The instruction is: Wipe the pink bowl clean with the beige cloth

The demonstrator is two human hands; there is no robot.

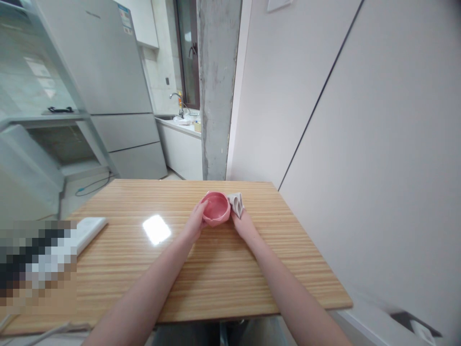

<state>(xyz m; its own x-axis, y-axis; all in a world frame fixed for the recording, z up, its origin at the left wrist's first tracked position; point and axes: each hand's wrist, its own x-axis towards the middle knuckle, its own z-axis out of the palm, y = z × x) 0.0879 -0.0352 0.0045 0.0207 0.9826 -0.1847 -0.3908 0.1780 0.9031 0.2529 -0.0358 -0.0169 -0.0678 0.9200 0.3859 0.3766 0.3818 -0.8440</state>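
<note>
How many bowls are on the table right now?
1: the pink bowl sits mid-table toward the far edge, left hand on its rim, right hand beside it holding a white cloth. The blurred patch may hide more.

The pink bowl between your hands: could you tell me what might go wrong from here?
1. The left hand grips only the rim of the bowl; rubbing with the cloth in the right hand might tip or slide it on the glossy table.
2. If it is ceramic, a slip could chip it.
</note>
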